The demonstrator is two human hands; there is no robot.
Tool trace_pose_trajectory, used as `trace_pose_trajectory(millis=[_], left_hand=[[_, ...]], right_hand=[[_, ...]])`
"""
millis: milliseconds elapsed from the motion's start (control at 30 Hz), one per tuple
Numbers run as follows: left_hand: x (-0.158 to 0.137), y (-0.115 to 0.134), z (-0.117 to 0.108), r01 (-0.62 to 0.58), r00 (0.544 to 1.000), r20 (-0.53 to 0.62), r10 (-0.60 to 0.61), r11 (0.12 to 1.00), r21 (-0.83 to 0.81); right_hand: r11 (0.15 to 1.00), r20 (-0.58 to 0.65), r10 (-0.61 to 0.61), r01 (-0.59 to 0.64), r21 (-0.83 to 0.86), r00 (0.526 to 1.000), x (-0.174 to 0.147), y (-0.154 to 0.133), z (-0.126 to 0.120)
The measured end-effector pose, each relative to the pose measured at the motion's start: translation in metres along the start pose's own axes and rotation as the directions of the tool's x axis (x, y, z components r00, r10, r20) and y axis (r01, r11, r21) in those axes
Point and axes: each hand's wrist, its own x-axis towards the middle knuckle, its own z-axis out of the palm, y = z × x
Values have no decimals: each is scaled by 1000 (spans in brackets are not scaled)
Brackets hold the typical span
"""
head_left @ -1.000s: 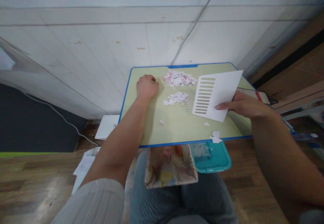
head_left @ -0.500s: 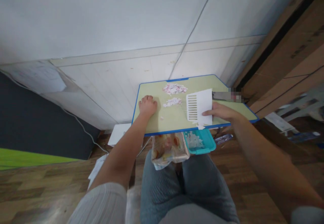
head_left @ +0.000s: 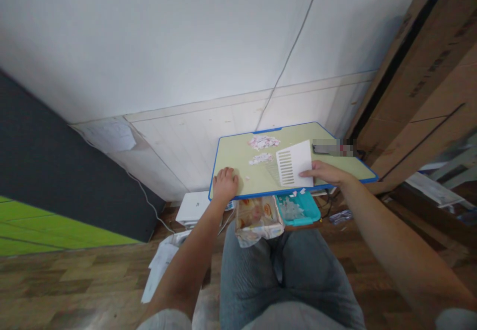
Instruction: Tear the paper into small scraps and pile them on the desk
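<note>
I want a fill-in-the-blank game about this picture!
1. The flat white sheet with slots is in the person's ____ hand.
2. The rectangular yellow-green tabletop is edged in the colour ____.
3. Small white-and-pink paper scraps lie in ____ main piles.

Missing words: right; blue; two.

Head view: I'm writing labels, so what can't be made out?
All in the head view:
Right hand: most fingers, hidden by white slotted sheet.
Left hand: anything beneath, hidden by it.
Paper scraps: any print, too small.
Grey object: detail, masked by pixelation.
Left sleeve: cut off by bottom edge.
</note>
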Motion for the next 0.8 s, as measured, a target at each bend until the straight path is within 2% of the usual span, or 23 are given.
trace_pose_trajectory(millis=[100, 200, 300, 433, 533, 667, 800], left_hand=[[-1, 1, 0, -9, 1000, -13, 10, 1000, 2], [-1, 1, 1, -1, 1000, -24, 1, 1000, 4], [4, 1, 3, 23, 999, -31, -23, 1000, -1], [18, -3, 6, 72, 996, -42, -72, 997, -13], [36, -6, 7, 110, 992, -54, -112, 993, -30], [69, -4, 6, 136, 989, -48, -139, 989, -61], [107, 8, 7, 143, 988, -38, -147, 985, -96]], right_hand=[[984, -224, -68, 102, 145, 972, -1, 14, 14], [941, -439, -84, 216, 261, 895, 4, 27, 34], [900, -557, -76, 297, 319, 827, 12, 30, 52], [834, -673, -107, 434, 339, 732, 24, 17, 67], [787, -728, -165, 534, 309, 665, 33, 3, 76], [811, -682, -240, 529, 250, 691, 51, -12, 89], [820, -671, -333, 555, 141, 662, 76, -29, 90]])
